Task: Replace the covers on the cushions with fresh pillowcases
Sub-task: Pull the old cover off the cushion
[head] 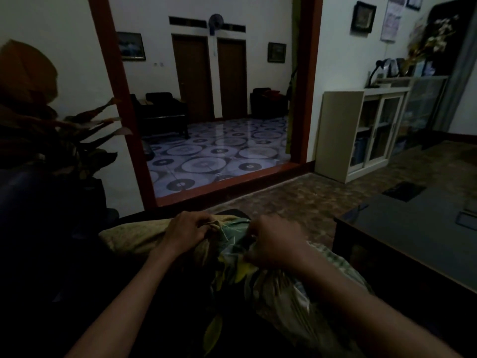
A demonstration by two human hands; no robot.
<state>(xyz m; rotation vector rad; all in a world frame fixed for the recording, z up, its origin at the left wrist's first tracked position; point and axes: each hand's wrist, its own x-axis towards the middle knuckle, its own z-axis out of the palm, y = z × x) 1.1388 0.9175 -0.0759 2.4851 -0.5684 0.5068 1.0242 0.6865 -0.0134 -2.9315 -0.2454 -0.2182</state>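
Dim room, head view looking down at the lap.

Far left: potted plant with dark leaves, against the white wall.

Left hand: fingers curled tight, pinching a bunched fold of fabric at the edge of the yellowish cushion. The cushion lies to the left of and beneath this hand, across the lap.

Centre: green-and-yellow patterned pillowcase, gathered and creased between the two hands, trailing down toward the camera.

Right hand: fingers curled inward, gripping the bunched pillowcase at its near side. Fingertips mostly hidden by the back of the hand; exact pinch cannot be resolved.

Right: dark low table beside the right forearm. Behind it, a pale cabinet with glass doors stands at the wall.
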